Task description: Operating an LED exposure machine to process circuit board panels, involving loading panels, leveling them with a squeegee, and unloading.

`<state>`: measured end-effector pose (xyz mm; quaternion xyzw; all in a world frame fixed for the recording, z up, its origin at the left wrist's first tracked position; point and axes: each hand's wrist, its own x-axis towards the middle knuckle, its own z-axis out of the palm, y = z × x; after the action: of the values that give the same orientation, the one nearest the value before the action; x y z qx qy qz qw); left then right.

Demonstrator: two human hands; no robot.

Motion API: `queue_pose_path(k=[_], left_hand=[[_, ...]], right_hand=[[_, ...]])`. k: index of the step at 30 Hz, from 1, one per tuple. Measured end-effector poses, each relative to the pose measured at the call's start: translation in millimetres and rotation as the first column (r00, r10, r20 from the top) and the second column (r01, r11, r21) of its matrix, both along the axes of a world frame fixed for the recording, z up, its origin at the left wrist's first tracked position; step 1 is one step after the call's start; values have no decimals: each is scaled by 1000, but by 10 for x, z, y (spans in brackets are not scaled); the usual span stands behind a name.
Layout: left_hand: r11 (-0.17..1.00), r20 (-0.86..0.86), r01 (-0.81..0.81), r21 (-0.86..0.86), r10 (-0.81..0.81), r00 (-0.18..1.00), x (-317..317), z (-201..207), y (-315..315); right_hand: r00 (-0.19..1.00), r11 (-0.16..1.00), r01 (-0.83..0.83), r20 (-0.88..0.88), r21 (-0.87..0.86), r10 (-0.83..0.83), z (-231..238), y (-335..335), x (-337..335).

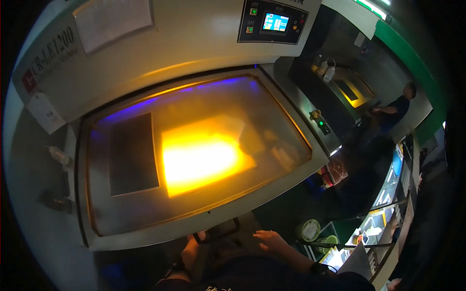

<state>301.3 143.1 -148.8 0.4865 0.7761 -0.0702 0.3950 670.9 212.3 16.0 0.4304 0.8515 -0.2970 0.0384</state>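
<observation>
handle, on the frame's near edge; left fingers at that edge, grasp impossible to tell; right fingers released, just off it. seemingly at handle-reaching; firm clasp needed for pulling. screen beyond the frame.

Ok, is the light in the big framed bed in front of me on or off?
On: the yellow patch in the bed glows bright, nearly white at its middle, beside a dark rectangle.
</observation>
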Motion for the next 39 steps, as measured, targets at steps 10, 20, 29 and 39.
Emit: queue_pose_path(k=[10,20,29,39], left_hand=[[989,30,68,-135,-64,997,-184,-478,-191],[996,134,59,62,-67,989,-422,177,-30],[940,-62,-341,-6,340,938,187,1375,-62],[717,-195,-689,105,695,692,754,1535,387]], right_hand=[[941,892,319,-8,-319,-339,-268,498,629],[800,790,571,-367,224,-475,197,2471,1259],[523,466,778,-25,421,-852,284,4673,2666],[503,401,686,3,607,-864,107,4767,2991]])
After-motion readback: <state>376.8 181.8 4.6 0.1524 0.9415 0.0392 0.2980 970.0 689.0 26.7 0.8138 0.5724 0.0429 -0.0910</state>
